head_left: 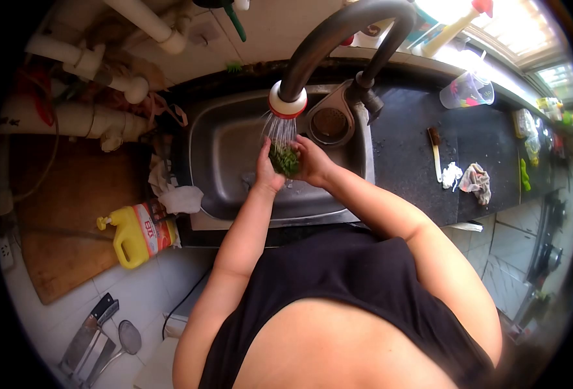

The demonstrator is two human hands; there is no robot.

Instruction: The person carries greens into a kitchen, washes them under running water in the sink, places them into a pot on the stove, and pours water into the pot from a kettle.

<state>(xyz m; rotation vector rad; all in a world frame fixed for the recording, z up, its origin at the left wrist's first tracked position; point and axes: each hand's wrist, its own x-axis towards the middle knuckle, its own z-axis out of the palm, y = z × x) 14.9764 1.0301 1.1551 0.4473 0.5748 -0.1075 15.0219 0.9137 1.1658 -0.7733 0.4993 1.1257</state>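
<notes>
The person's left hand (271,171) and right hand (312,162) cup a small clump of leafy greens (284,161) between them, the left hand curved around its left side and underside, the right hand's bent fingers against its right side. The greens touch both hands, so neither is clearly nearer; the clump is loose and rounded, with no plain long axis. Directly above it, the round white-and-red spray head (287,102) of a dark, arched tap points down, and thin streams of water fall from it onto the leaves and fingers. Hands and greens are over the metal sink (220,159), well inside its rim; small shapes on the basin floor are too blurred to name. Just beyond the right hand, at the sink's far right corner, a strainer basket (330,124) shows a brown, mottled bottom. Farther right, a clear plastic tub (468,91) with coloured patches stands at the back of the dark counter (400,139); its contents cannot be made out. Down to the left is a yellow jug (131,238), opaque, with a pump top.
</notes>
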